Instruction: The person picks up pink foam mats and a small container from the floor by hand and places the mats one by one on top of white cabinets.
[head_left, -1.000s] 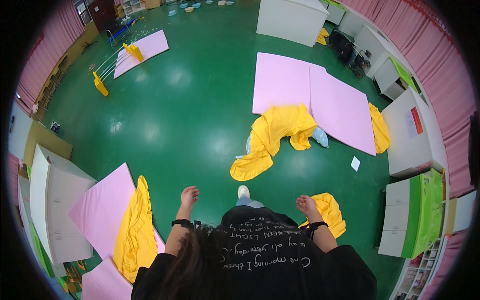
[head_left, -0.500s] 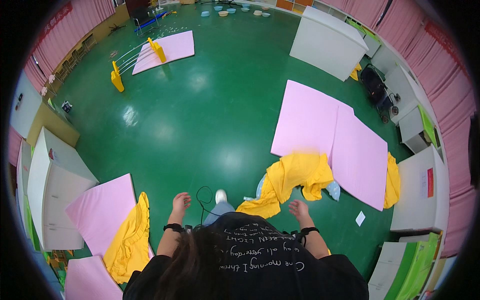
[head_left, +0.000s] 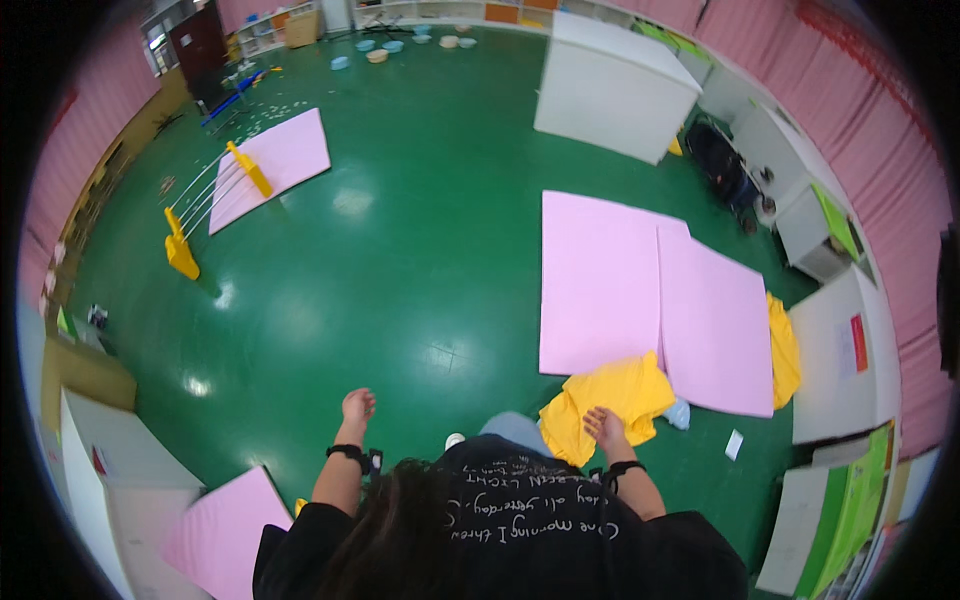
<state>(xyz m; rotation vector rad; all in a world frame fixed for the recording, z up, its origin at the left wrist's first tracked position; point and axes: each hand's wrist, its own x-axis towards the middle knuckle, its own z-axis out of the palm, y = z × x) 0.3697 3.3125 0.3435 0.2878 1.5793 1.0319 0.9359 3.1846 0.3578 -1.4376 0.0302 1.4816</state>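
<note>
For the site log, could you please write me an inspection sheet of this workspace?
Surface: glossy green floor, with light glare.
Job's things: yellow cloth crumpled at the near edge of two pink mats.
Clutter: small white paper scrap; yellow rack by another pink mat; bowls far off.
Hands: left hand empty, in the air; right hand over the cloth, contact unclear.
Cables: nothing seen.
Surroundings: white cabinets, pink curtains.
</note>
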